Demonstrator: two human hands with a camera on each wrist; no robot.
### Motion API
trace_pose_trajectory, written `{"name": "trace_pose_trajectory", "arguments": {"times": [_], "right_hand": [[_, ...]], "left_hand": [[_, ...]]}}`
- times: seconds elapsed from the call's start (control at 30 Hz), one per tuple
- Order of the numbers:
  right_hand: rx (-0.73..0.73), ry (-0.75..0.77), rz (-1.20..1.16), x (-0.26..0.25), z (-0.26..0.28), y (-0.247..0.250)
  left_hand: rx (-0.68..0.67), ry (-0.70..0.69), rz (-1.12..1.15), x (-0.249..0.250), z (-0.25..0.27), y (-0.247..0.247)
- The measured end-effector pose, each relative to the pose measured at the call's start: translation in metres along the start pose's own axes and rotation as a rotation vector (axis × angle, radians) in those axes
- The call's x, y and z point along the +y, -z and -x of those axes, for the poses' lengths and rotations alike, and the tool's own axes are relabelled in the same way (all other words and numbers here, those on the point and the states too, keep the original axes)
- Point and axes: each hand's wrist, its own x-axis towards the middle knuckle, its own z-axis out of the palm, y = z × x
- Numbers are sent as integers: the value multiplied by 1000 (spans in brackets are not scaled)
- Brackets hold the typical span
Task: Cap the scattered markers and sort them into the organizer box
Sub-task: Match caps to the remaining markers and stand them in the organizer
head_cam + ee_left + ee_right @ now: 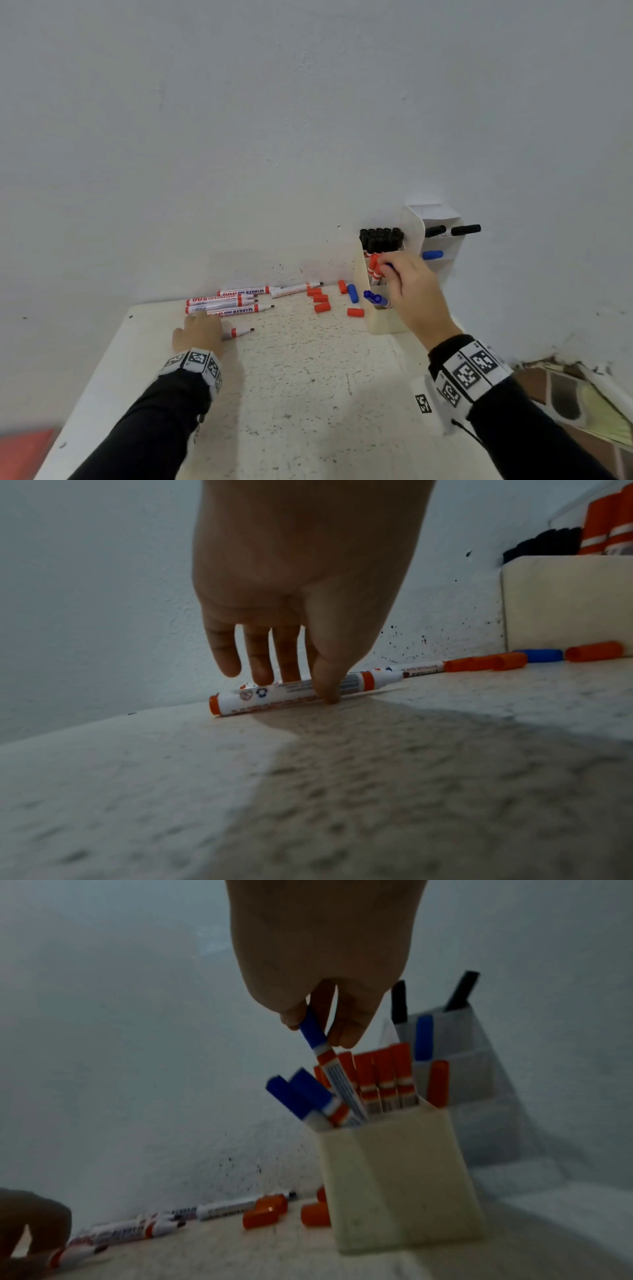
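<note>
Markers are being sorted two at a time here. The right hand (329, 1010) is pinching a blue-capped marker (334, 1069) by its cap between thumb and fingers, with the barrel pointing down into the near compartment of the cream organizer box (400, 1180), which is standing at the right of the counter (308, 394) against the wall. To finish this well, I judge the marker should be kept near upright and slid down beside the two blue-capped markers (301, 1093) already leaning there, then let go only once its base is seated, so it is not tipping the red-capped row (387, 1080) behind.

That hand is hanging from above, wrist raised, fingers pointing down over the box rim.

At the left, the left hand (298, 588) is reaching down palm-first onto an uncapped red marker (298, 696) lying on the counter, thumb on its near side and fingers behind it, loosely closing but not yet lifting it. More uncapped red markers (226, 301) are lying just beyond, and loose red caps (320, 301) plus a blue cap (352, 293) are lying between them and the box.
</note>
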Motion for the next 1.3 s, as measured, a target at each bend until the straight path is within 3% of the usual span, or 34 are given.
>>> {"name": "trace_pose_trajectory", "arguments": {"times": [0.23,0.37,0.5,0.67,0.7,0.83,0.87,0.93,1.0,1.1,1.17,1.3], "right_hand": [[-103,-282,-48,8,12,-7],[-285,-380,2,3,3,-10],[-285,-329,60,-1,7,-14],[-388,-320,114,0,9,-18],[-358,-298,134,0,9,-19],[44,-42,59,-24,7,-20],[55,5,1,-33,6,-23],[-90,-7,-143,-51,4,-32],[-339,-99,-207,-59,6,-48],[-673,-248,-104,-56,11,-75],[-851,-271,40,-49,14,-88],[-983,-231,248,-39,17,-99]], "left_hand": [[93,-89,109,14,7,5],[118,-123,201,27,11,10],[129,-164,271,37,15,13],[129,-199,425,44,12,10],[129,-201,479,46,12,10],[156,-232,630,52,13,9],[162,-239,642,53,13,9],[164,-247,646,54,13,7],[167,-253,649,55,13,3],[160,-255,664,56,15,-3],[154,-256,656,56,17,-6],[130,-248,574,57,22,-7]]}}
